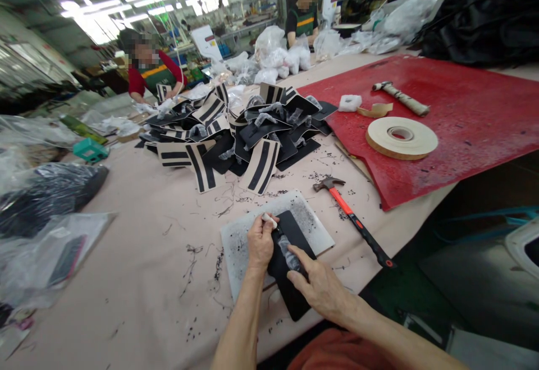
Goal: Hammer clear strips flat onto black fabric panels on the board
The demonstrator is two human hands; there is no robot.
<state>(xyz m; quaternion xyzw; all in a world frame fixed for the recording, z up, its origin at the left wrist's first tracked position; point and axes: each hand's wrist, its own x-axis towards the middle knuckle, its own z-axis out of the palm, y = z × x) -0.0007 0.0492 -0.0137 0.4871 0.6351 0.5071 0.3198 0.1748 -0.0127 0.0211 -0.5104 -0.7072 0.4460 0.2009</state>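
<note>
A flat black piece (pixel 295 234) lies on a white cutting board (pixel 314 229) at the table's near edge. My left hand (pixel 260 243) is closed on a small white-handled tool (pixel 269 221), which is pressed against the black piece. My right hand (pixel 315 283) rests on the piece, its fingers stretched out and its fingertips by a shiny patch (pixel 288 249) on it. A heap of black and beige striped pieces (pixel 236 134) lies farther back on the table.
A hammer with a red and black handle (pixel 353 221) lies right of the board. A red mat (pixel 442 117) carries a tape roll (pixel 401 137) and a mallet (pixel 400 96). Plastic bags (pixel 46 224) sit at left. Two people work at the far side.
</note>
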